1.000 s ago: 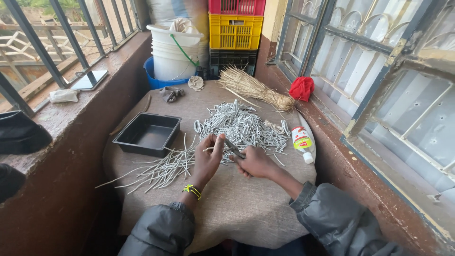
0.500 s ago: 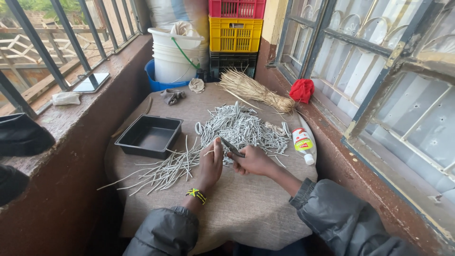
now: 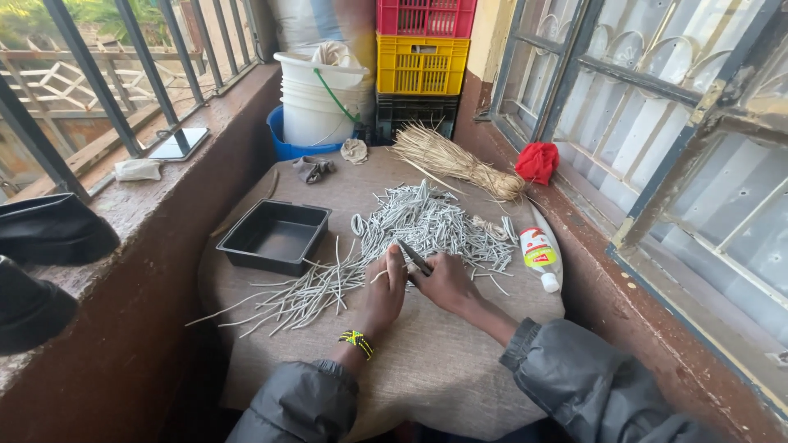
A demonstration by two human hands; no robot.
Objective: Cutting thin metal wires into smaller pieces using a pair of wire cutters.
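Two hands meet over the middle of a round surface [image 3: 443, 369] covered in brown cloth, just in front of a big heap of pale grey sticks [image 3: 427, 226]. The left hand [image 3: 384, 287] is curled closed with a thin stick pinched in its fingers, a beaded wristband [image 3: 356, 341] on its wrist. The right hand [image 3: 445, 280] is closed around a dark blade-like tool [image 3: 414, 256], whose tip points up toward the heap; the two hands touch at the fingertips. Left of the heap, longer sticks [image 3: 287, 299] fan out toward the edge of the surface, and just beyond them sits a black rectangular tray [image 3: 275, 238]. Right of the heap lies a white glue bottle [image 3: 542, 253] on its side. Behind the heap rests a straw broom [image 3: 455, 160], with a red cloth [image 3: 538, 162] at its far end on the ledge. Farther behind the heap stand a white bucket [image 3: 322, 102] in a blue basin [image 3: 287, 148], and stacked crates [image 3: 423, 61].
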